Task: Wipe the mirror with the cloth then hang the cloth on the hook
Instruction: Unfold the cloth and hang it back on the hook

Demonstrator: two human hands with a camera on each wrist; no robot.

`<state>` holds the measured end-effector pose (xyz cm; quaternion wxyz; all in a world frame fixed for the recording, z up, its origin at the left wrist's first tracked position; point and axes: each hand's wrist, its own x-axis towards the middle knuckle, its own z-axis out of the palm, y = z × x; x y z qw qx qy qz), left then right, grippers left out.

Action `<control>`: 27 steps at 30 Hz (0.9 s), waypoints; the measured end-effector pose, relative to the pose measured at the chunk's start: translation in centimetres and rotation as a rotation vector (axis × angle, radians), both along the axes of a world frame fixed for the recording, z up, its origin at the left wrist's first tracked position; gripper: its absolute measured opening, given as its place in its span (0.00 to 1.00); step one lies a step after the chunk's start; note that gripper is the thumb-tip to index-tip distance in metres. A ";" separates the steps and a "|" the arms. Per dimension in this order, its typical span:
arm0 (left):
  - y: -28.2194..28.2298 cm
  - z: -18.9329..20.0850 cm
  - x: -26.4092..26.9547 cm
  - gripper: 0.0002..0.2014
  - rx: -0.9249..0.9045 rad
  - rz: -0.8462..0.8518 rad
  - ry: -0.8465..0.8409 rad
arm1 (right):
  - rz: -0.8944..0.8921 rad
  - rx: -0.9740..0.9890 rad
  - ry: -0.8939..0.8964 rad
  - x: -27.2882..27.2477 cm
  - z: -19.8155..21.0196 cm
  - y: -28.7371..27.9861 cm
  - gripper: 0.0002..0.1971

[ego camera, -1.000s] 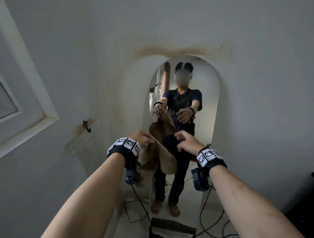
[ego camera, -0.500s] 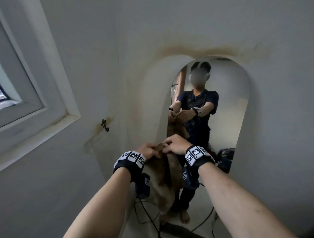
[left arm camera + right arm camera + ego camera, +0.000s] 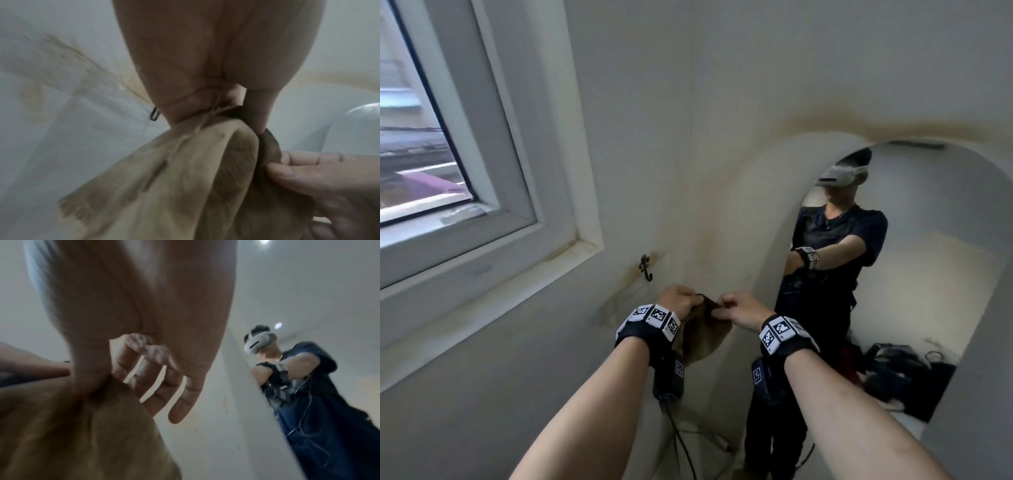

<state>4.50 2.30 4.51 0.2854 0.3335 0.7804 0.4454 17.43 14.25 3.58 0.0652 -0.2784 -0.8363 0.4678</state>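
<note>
A tan-brown cloth [image 3: 703, 337] hangs bunched between my two hands in front of the wall. My left hand [image 3: 681, 301] pinches its top edge, seen close in the left wrist view on the cloth [image 3: 185, 178]. My right hand [image 3: 739, 308] pinches the same edge just to the right; in the right wrist view thumb and forefinger grip the cloth [image 3: 72, 426] while the other fingers [image 3: 179, 402] spread loose. A small dark hook [image 3: 645, 267] sits on the wall just up and left of my left hand. The arched mirror [image 3: 935, 274] stands to the right.
A white-framed window [image 3: 482, 192] fills the upper left, its sill sloping toward the hook. Brown stains mark the wall around the mirror's arch. The mirror reflects a person in dark clothes, dark bags and cables on the floor [image 3: 900, 377].
Both hands carried the cloth leftward, away from the mirror and toward the hook. They closed in together on the cloth's top edge. My view swung left, bringing the window in.
</note>
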 end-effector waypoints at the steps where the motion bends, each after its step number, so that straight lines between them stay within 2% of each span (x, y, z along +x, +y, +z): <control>1: -0.4 0.1 -0.7 0.06 0.000 0.034 0.026 | -0.005 -0.003 0.014 -1.1 -0.4 0.0 0.08; 7: -2.6 -0.7 -4.9 0.05 -0.045 0.263 0.171 | -0.020 -0.107 0.101 -7.6 -0.4 -0.3 0.09; 10: -2.9 -1.1 -5.8 0.09 -0.110 0.358 0.267 | -0.037 -0.150 0.140 -10.2 0.1 0.1 0.07; 14: -2.3 -1.7 -6.9 0.09 -0.101 0.455 0.409 | -0.002 -0.083 0.161 -13.9 -0.2 1.3 0.06; 16: -1.6 -2.0 -7.0 0.09 -0.137 0.452 0.512 | 0.019 -0.007 0.153 -15.7 -0.7 1.9 0.04; 20: -0.7 -2.6 -7.5 0.17 -0.228 0.378 0.704 | 0.021 0.093 0.208 -18.5 -1.3 2.6 0.03; 23: 0.0 -3.2 -8.0 0.19 -0.249 0.359 0.763 | 0.039 0.133 0.215 -19.7 -2.1 3.3 0.04; 27: 1.4 -3.1 -8.2 0.14 -0.476 0.348 0.749 | 0.081 0.095 0.105 -19.9 -3.7 3.5 0.04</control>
